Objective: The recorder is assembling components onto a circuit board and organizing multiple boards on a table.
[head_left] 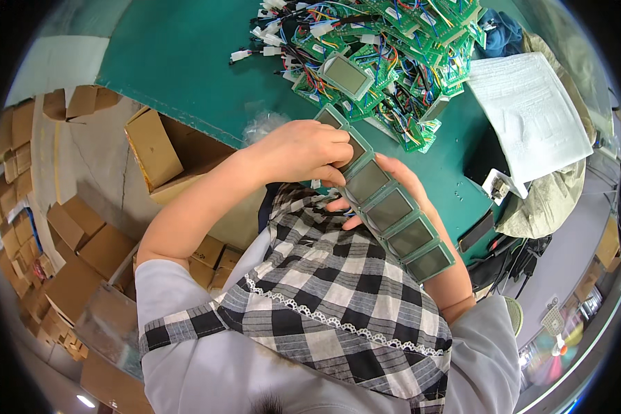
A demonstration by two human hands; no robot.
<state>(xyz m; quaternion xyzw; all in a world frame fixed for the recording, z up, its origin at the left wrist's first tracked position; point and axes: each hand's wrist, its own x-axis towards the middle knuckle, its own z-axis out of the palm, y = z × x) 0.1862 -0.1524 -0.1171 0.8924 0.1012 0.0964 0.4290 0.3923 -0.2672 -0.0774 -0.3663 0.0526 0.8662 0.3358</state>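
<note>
A strip of joined green circuit boards [390,209] with grey display screens slants across in front of my chest. My left hand [300,153] pinches the strip near its upper end, fingers curled over the edge. My right hand [408,181] grips it from beneath; its thumb lies along the far edge and some fingertips show on the near side. Just beyond the strip's upper end, a single display board [347,76] rests on a heap of green circuit boards [421,41] with coloured wires and white connectors [269,50].
A green tabletop [186,55] carries the heap. Clear plastic [263,125] lies near my left wrist. An open cardboard box [157,148] stands beside the table's left edge. On the right are a white foam sheet [524,110] and black-handled tools with cables [510,259].
</note>
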